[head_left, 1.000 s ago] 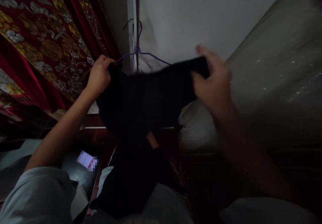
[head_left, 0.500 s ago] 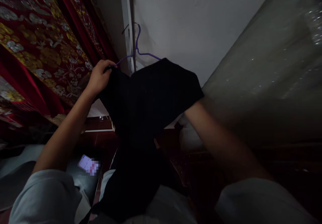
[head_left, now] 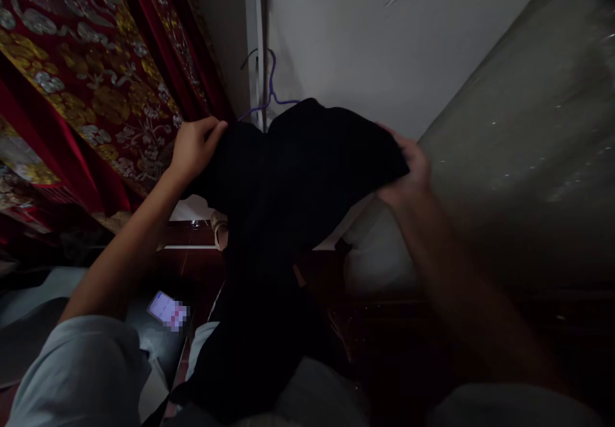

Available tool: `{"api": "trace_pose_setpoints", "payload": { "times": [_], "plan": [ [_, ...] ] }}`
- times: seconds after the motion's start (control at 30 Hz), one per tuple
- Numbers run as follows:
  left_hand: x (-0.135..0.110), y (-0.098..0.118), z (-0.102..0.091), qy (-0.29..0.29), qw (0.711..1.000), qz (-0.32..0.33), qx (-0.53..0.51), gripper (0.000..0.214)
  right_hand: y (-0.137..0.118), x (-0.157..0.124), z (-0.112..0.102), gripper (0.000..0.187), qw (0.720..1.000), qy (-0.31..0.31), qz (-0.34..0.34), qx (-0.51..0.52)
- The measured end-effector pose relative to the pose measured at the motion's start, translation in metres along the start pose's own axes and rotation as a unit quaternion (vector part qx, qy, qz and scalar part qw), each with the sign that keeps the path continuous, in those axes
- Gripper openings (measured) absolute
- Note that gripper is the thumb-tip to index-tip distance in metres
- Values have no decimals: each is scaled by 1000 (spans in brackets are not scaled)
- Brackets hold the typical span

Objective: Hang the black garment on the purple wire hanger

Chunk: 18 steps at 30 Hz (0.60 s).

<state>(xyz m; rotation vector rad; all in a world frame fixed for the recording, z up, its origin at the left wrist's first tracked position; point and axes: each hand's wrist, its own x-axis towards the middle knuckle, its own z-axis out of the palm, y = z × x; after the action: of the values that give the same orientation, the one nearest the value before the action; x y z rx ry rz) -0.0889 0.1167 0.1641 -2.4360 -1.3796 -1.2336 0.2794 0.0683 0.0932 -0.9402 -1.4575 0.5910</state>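
Note:
A black short-sleeved shirt [head_left: 288, 171] hangs spread out in front of me, its lower part falling dark toward my lap. The purple hanger [head_left: 272, 91] rises from its neck opening, with the hook at a pale vertical metal strip. At the shirt's left shoulder, my left hand [head_left: 196, 148] is closed, thumb and fingers pinching the cloth. My right hand [head_left: 410, 171] holds the edge of the right sleeve, with some fingers behind the cloth. The hanger's arms are mostly hidden inside the shirt.
Red curtains [head_left: 115, 94] with gold and silver patterns hang on the left. A lit phone [head_left: 167, 310] lies on a dark surface at lower left. Behind the shirt is a white wall [head_left: 375, 49]. A large plastic-covered shape [head_left: 509, 158] leans at right, and a beige shoe [head_left: 220, 230] shows below.
My right hand has come out from under the right sleeve and now grips its outer edge, drawn out to the right. My left hand stays at the left shoulder, covering less of the hanger.

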Motion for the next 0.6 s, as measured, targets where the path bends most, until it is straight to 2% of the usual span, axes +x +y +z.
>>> {"api": "trace_pose_setpoints", "payload": {
  "times": [0.07,0.13,0.23,0.37,0.4,0.47,0.5,0.53,0.57,0.6],
  "plan": [
    [0,14,2,-28,999,28,0,34,2,5,-14,44,993,59,80,68],
    [7,26,2,-48,997,52,-4,29,-7,6,-19,33,980,121,118,105],
    [19,44,-2,-42,994,99,-1,31,-32,5,-11,31,973,180,64,131],
    [21,73,-14,10,987,158,-16,39,-58,-1,3,23,949,268,-33,164],
    [18,81,-18,12,988,149,-46,37,-64,-7,6,22,942,294,-59,149],
    [11,98,-26,-8,986,87,-141,30,-77,-27,14,24,932,339,-105,75],
    [7,107,-31,-24,979,40,-199,27,-85,-41,20,26,930,344,-128,25],
    [3,114,-36,-40,965,-13,-257,24,-94,-57,27,26,933,322,-156,-38],
    [-1,120,-41,-57,945,-65,-315,25,-103,-72,35,25,946,251,-186,-90],
    [-7,125,-46,-74,919,-114,-369,29,-113,-87,43,27,957,130,-226,-128]
  ]
}}
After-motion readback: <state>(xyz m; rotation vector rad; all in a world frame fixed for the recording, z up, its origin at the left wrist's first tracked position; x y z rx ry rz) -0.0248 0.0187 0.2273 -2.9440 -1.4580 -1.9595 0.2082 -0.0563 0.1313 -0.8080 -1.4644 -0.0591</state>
